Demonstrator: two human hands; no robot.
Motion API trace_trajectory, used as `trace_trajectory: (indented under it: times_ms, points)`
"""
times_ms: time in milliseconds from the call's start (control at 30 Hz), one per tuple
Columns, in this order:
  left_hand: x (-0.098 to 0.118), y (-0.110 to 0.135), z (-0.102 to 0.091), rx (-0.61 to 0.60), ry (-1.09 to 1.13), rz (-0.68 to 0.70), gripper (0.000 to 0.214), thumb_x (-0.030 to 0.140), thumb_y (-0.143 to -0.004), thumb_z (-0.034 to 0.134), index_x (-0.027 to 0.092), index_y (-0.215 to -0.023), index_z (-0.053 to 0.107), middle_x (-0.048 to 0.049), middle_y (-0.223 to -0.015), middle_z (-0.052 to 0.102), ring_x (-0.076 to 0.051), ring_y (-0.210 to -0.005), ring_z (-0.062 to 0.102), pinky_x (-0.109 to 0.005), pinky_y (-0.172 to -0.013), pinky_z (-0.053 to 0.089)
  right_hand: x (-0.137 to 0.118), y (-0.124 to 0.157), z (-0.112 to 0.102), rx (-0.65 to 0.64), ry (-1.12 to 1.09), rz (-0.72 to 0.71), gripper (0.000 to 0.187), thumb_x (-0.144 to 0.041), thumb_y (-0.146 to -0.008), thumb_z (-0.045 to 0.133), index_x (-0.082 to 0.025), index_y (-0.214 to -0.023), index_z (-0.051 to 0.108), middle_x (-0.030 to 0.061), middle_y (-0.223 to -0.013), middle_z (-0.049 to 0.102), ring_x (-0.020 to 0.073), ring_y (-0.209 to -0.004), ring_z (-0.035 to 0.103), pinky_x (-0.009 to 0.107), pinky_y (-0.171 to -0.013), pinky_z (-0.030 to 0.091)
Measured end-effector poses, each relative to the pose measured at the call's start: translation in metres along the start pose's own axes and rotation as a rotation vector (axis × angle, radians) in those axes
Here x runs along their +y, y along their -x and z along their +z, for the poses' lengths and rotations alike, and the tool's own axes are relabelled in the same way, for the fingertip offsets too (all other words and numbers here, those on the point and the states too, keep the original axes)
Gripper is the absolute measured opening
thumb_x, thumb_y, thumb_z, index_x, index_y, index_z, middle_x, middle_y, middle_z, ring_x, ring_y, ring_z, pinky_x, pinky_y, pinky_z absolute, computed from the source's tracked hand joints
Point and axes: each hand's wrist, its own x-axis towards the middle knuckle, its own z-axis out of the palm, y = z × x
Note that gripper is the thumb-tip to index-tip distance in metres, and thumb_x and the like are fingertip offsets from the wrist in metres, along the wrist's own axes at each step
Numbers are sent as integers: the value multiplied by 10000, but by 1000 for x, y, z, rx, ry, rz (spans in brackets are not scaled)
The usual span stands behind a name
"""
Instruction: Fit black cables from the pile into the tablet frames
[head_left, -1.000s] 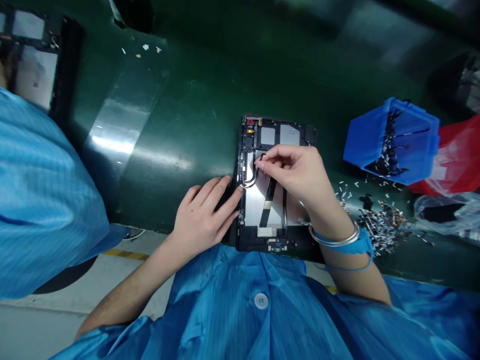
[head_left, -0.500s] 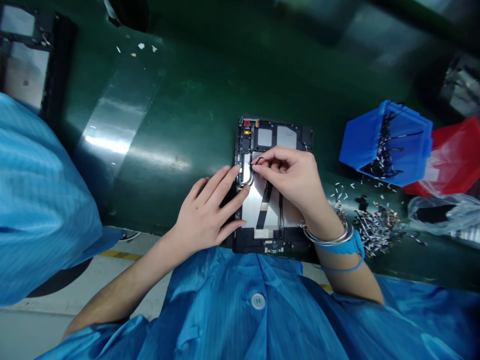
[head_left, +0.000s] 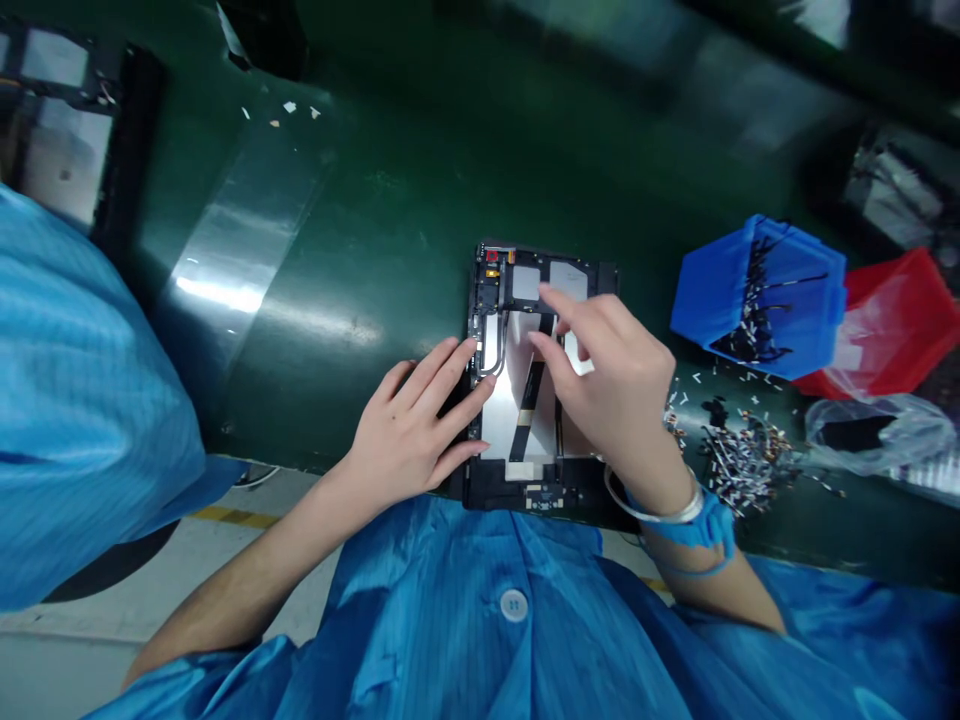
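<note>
An opened tablet chassis lies on the green belt in front of me, back side up, with a silver plate, black flex strips and a curved black cable along its left edge. My left hand lies flat on the chassis's left side, fingers stretched out, fingertips next to the curved cable. My right hand hovers over the upper middle of the chassis with its index finger extended toward the grey shields at the top. Nothing shows between its fingers.
A blue bin of black cables stands at the right, a red bin with a plastic bag behind it. Small loose parts are scattered by my right wrist. Another person's blue sleeve fills the left. A second chassis lies far left.
My right hand has let go of the pinch at the curved cable and moved up and right, index finger now pointing out. My left hand stays flat on the chassis's left side.
</note>
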Motion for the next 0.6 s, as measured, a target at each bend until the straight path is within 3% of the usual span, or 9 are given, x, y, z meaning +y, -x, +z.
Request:
trace_trajectory:
  times_ms: [133,200,300,400,500,600]
  points:
    - [0,1,0,2,5,-1,488,467,-958,397,159,-1297,567,-198,-1421,467,-339,-1300,460,-426,-934,410,3,16,1,-60,144,-248,328,-135,-920,431,-236,-1137,655,25,-772,603,139,-712,506,259,-562,356]
    - [0,1,0,1,2,0,486,463,-957,403,153,-1293,567,-202,-1417,470,-340,-1299,461,-429,-932,413,6,18,9,-79,179,-288,356,-105,-914,416,-231,-1153,648,29,-764,590,141,-705,484,261,-533,329]
    - [0,0,1,14,-5,10,476,453,-953,422,143,-1281,573,-210,-1401,486,-346,-1290,468,-435,-923,418,8,12,18,-94,199,-255,383,-89,-908,411,-223,-1189,633,38,-763,581,150,-701,466,268,-516,317]
    - [-1,1,2,19,14,9,474,453,-953,423,143,-1281,568,-210,-1405,479,-345,-1299,456,-433,-923,424,8,5,15,-111,179,-223,395,-95,-910,405,-224,-1211,626,42,-783,595,153,-707,481,266,-524,343]
    - [-3,4,0,34,91,-14,497,462,-955,408,186,-1362,486,-188,-1454,422,-326,-1326,420,-425,-945,426,11,14,-4,-54,113,-171,388,-130,-925,407,-231,-1238,612,37,-825,623,149,-755,534,257,-594,409]
    - [3,14,-4,155,202,-137,535,385,-948,448,218,-1447,356,-164,-1460,408,-305,-1313,430,-431,-999,402,19,43,-28,57,60,-6,349,-178,-922,452,-211,-1225,622,38,-830,643,147,-769,581,256,-647,443]
